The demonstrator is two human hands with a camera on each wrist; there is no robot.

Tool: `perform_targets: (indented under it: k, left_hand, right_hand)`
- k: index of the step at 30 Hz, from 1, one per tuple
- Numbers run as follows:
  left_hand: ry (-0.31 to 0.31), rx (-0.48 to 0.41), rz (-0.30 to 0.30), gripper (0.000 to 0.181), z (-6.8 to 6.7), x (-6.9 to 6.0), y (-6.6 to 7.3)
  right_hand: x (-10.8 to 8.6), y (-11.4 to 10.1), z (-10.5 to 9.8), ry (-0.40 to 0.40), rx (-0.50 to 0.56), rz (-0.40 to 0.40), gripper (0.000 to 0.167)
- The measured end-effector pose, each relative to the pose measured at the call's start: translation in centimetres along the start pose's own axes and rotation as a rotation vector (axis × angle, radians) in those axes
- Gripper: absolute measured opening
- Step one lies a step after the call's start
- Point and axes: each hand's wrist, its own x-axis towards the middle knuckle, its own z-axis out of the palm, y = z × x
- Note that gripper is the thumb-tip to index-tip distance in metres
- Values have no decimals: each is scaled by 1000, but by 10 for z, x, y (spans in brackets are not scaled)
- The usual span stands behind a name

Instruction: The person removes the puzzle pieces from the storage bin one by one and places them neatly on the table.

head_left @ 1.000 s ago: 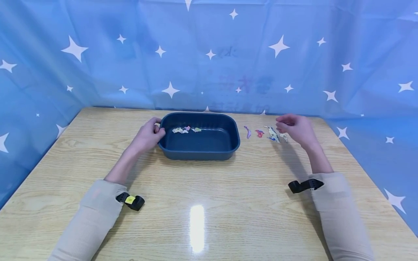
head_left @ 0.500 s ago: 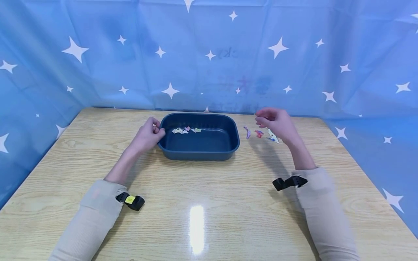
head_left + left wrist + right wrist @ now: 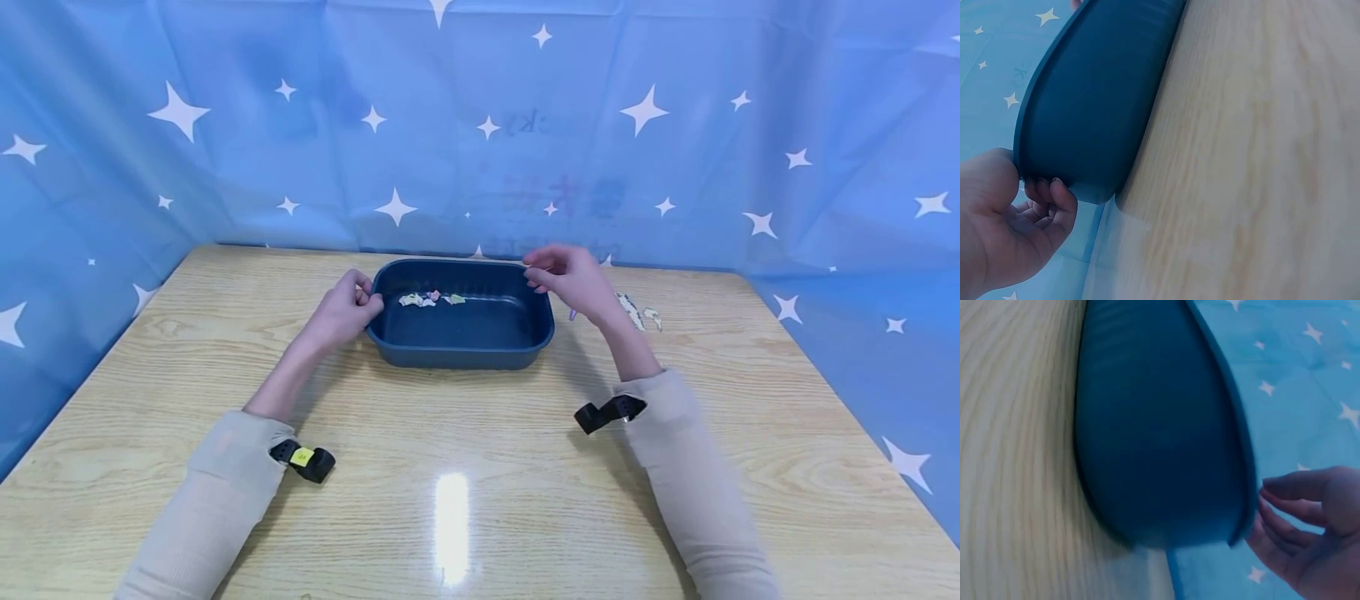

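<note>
A dark blue plastic basin (image 3: 461, 358) sits at the back middle of the table. My left hand (image 3: 339, 312) grips its left rim; in the left wrist view the curled fingers (image 3: 1054, 206) lie against the outside of the end wall. Over the basin's back right corner is my right hand (image 3: 573, 279), fingertips close together. The right wrist view puts those fingertips beside the rim, but whether something small is pinched there is hidden. Several small flat coloured cut-outs (image 3: 431, 298) lie inside the basin toward the left.
More small cut-outs lie to the basin's right: a pale one (image 3: 630, 312), a smaller pale one (image 3: 652, 317), and a purple one (image 3: 572, 315) partly covered by my right hand. A blue star-patterned curtain (image 3: 480, 183) hangs behind the wooden table (image 3: 375, 467).
My right hand has moved left from above the cut-outs on the table to the basin's right end. The left hand and basin have stayed in place.
</note>
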Motion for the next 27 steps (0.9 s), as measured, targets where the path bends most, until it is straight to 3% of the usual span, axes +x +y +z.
perform_targets:
  k: [6,13,27]
  left_hand:
    - [3,-8,-3,20,-2,0,-1]
    - [9,-20,-5,18,0,0,-1]
    - [-3,-38,2,17,5,1,2]
  right_hand:
    - [17,-5,29,-76,-4,-5,31]
    - [33,-14,60,-110,-61,-10,27]
    - [50,-18,88,-229,-341,40,22]
